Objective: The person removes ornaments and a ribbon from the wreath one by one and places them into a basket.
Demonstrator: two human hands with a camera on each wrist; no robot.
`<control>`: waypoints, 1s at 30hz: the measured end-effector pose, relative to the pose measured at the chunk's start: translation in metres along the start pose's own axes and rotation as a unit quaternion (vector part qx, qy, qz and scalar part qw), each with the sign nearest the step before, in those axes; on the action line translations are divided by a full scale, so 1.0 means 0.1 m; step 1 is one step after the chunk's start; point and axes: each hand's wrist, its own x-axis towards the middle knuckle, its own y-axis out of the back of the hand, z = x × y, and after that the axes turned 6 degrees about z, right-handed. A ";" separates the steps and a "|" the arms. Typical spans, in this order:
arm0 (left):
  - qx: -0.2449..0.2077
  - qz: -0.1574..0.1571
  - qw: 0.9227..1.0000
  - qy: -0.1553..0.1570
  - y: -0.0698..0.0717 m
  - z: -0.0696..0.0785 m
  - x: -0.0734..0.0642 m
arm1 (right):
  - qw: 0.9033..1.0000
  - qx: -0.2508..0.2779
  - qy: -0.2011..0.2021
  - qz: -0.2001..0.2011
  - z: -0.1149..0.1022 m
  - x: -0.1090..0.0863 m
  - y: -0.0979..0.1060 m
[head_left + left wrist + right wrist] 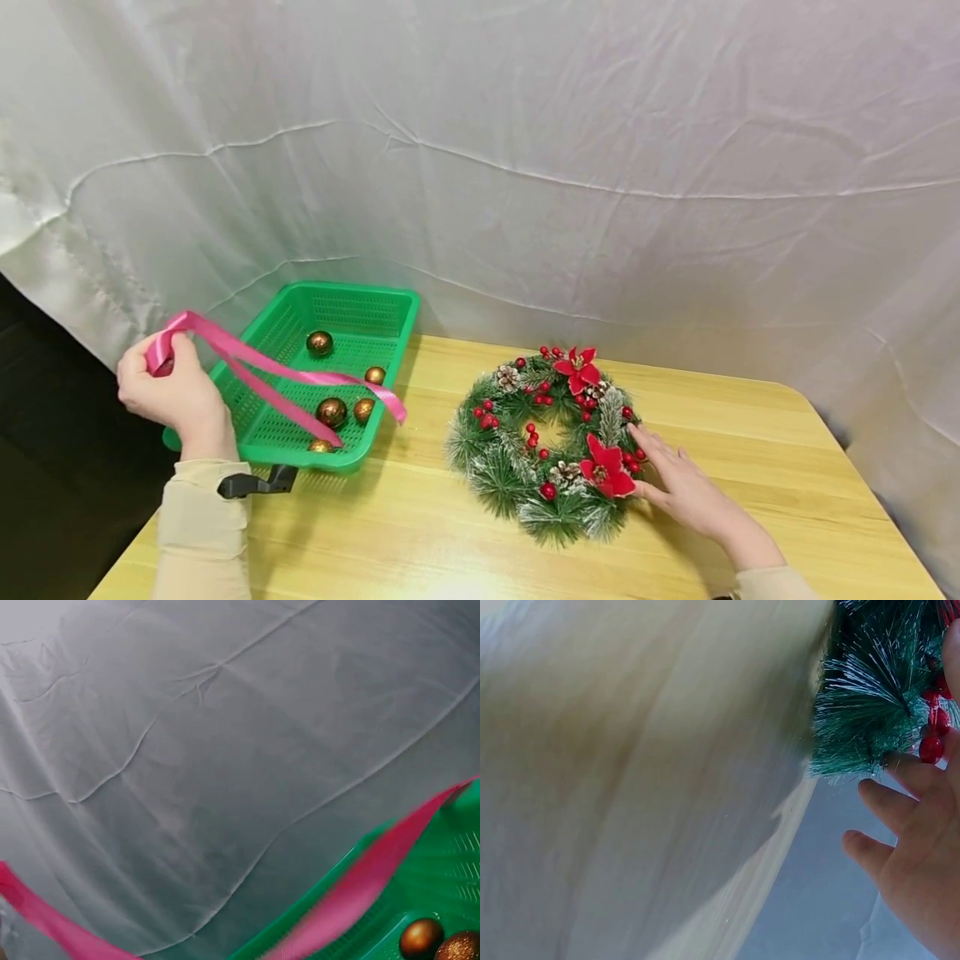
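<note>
My left hand grips a pink ribbon above the left side of a green plastic basket. Two lengths of the ribbon trail from the fingers across the basket, one tip hanging past its right rim. On the table lies a green Christmas wreath with red poinsettias, red berries and pinecones. My right hand rests at the wreath's right edge, fingers spread and fairly straight; in the right wrist view its fingertips are beside the green bristles and red berries.
Several bronze baubles lie in the basket. The wooden table has a rounded far right corner, and a grey-white cloth hangs behind it. A black wrist mount sticks out from the left sleeve.
</note>
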 end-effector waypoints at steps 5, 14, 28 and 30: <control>0.006 -0.007 1.000 -0.013 0.01 -0.06 0.04 | 1.000 0.000 0.000 -0.003 0.01 0.00 0.00; 0.149 -0.321 0.934 -0.043 0.01 -0.20 -0.15 | 1.000 -0.007 0.002 0.000 0.00 -0.01 0.01; 0.182 -0.471 0.861 -0.068 0.08 -0.32 -0.22 | 1.000 0.000 -0.003 -0.004 0.00 -0.01 0.01; 0.187 -0.504 0.840 -0.076 0.10 -0.34 -0.22 | 1.000 0.001 -0.005 -0.004 0.00 -0.02 0.00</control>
